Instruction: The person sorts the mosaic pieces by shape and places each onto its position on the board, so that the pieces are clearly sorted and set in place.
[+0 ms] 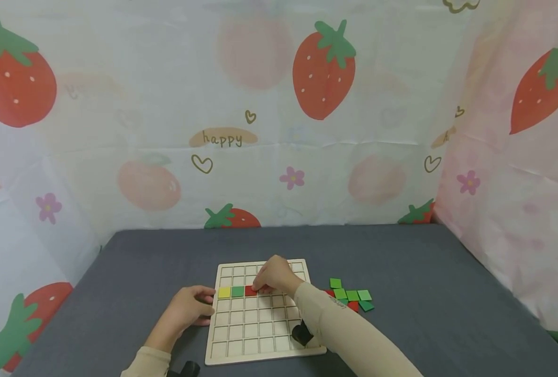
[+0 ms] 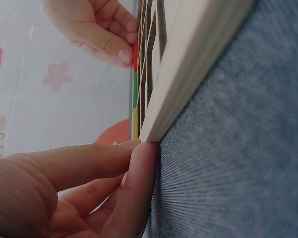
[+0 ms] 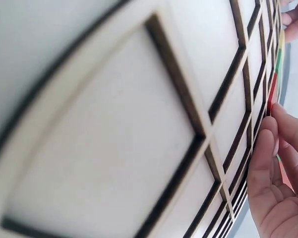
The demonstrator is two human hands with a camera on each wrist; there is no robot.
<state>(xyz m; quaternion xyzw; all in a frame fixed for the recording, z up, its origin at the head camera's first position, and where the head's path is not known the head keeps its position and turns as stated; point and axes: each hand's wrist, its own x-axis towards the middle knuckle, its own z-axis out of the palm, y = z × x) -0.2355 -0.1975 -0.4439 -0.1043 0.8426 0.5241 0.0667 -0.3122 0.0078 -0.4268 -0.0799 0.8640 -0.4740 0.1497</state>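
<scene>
A pale wooden grid board lies flat on the dark table. In one row, from its left edge, sit a yellow tile, a green tile and a red tile. My right hand reaches over the board, with thumb and finger pinching the red tile at its right side; the right wrist view shows these fingertips close together there. Beside the yellow tile, my left hand holds the board's left edge. The left wrist view has its fingertips against that edge.
Right of the board, partly behind my right sleeve, lies a loose group of green tiles and red tiles. A printed strawberry cloth hangs behind the dark table and along its sides.
</scene>
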